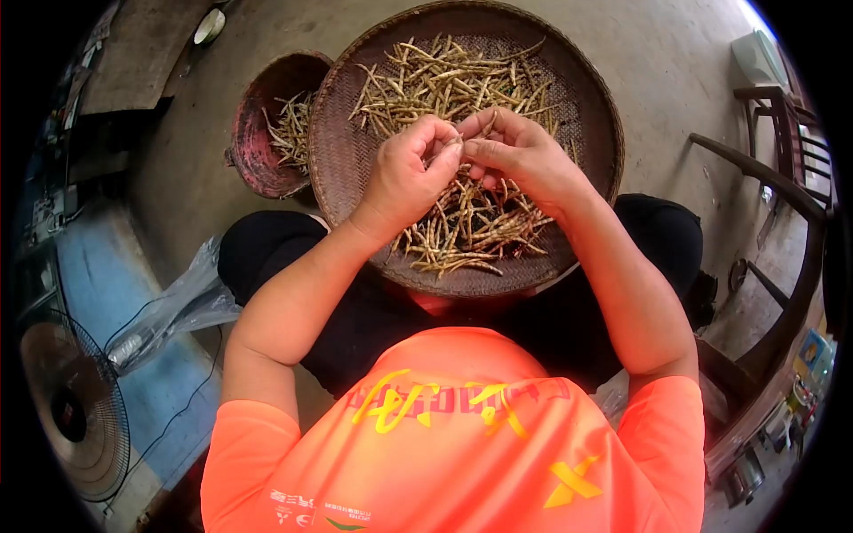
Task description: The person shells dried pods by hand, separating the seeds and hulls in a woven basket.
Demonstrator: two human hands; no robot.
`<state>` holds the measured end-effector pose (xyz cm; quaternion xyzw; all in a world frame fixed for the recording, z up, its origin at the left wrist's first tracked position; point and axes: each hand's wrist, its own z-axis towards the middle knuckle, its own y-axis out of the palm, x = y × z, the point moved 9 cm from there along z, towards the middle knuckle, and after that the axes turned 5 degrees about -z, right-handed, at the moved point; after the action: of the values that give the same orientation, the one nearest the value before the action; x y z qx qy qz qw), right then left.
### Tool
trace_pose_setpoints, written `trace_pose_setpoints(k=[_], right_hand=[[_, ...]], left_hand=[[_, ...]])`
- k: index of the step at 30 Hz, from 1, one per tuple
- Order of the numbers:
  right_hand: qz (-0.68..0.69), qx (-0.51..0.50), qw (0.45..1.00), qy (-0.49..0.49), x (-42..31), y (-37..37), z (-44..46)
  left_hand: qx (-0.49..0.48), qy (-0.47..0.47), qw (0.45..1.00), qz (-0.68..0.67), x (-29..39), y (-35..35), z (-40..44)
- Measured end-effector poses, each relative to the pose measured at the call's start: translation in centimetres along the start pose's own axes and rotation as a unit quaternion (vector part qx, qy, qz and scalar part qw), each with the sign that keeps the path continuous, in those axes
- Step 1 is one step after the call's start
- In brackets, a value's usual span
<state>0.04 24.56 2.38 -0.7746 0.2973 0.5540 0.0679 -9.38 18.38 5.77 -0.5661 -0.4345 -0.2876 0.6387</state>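
Left hand (416, 167): thumb and forefinger pinched at the tips, other fingers curled in. Right hand (526, 158): thumb and forefinger pinching too, tips meeting the left's. Looks like one pod (490, 124) between them, mostly covered by fingers; a bit pokes out past the right thumb. Exact grip unclear, too small to tell.

Both hands are over the woven tray (346, 169). Far heap of pods (435, 80) just beyond the fingertips, near heap (480, 226) below and toward the body. Red tub (253, 151) left of the left hand, beside the tray, more pods inside.

My read on doing this well: light fingertip pinch, both thumbs close to the same spot, so force stays local. Pods look dry, probably brittle; a hard squeeze could scatter bits. Work low over the tray, wrists clear of the near heap.
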Motion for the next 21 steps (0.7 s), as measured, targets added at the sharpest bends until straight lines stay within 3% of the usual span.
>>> trace_pose_setpoints(k=[2, 5, 10, 18, 21], right_hand=[[0.015, -0.009, 1.000, -0.008, -0.1, 0.1, 0.1], [0.012, -0.019, 0.999, -0.039, -0.3, 0.4, 0.0], [-0.031, 0.081, 0.993, -0.079, -0.4, -1.7, 0.3], [-0.034, 0.036, 0.999, -0.020, 0.0, -0.8, 0.1], [0.001, 0.030, 0.999, -0.011, -0.3, -0.7, 0.0]], left_hand=[[-0.009, -0.088, 0.965, -0.248, -1.7, 0.8, -0.2], [-0.008, -0.111, 0.940, -0.323, -2.4, 1.0, -0.3], [0.001, -0.126, 0.947, -0.297, -3.1, 0.8, -0.1], [-0.016, -0.085, 0.970, -0.229, -2.6, 1.0, 0.1], [-0.031, -0.123, 0.931, -0.343, -2.5, 1.5, -0.1]])
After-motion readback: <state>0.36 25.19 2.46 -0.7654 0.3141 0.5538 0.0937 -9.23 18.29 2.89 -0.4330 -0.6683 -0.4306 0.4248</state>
